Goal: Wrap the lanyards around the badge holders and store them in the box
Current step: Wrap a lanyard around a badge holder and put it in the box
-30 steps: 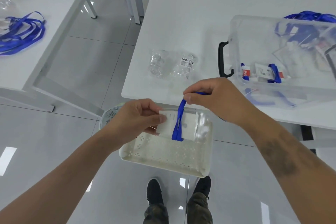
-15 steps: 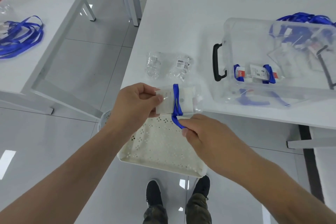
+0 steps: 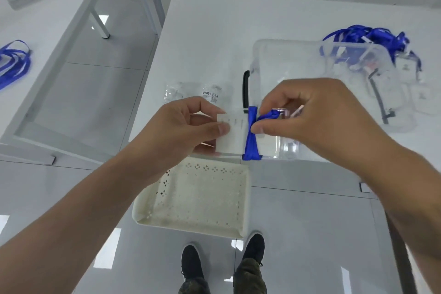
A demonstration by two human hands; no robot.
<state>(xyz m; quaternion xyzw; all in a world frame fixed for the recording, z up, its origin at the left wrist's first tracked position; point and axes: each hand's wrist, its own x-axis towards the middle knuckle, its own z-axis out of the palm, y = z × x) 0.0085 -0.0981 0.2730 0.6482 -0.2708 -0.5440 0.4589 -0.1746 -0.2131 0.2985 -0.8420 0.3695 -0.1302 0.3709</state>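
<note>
Badge holder (image 3: 235,135) was held in the air over the near table edge, long axis left-right. Left hand (image 3: 188,126) pinched its left end, thumb on top. Blue lanyard (image 3: 252,137) wrapped its middle crosswise; right hand (image 3: 307,114) pinched the loose end just right of the wrap. Clear box (image 3: 286,64) stood beyond. Packet (image 3: 210,93) read "UHOO".

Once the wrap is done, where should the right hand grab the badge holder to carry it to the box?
Probably across the wrapped lanyard band at the badge holder's middle, coming from the right. A pinch there should pin the loose tail so it can't unwind; the left hand already holds the left edge.
</note>
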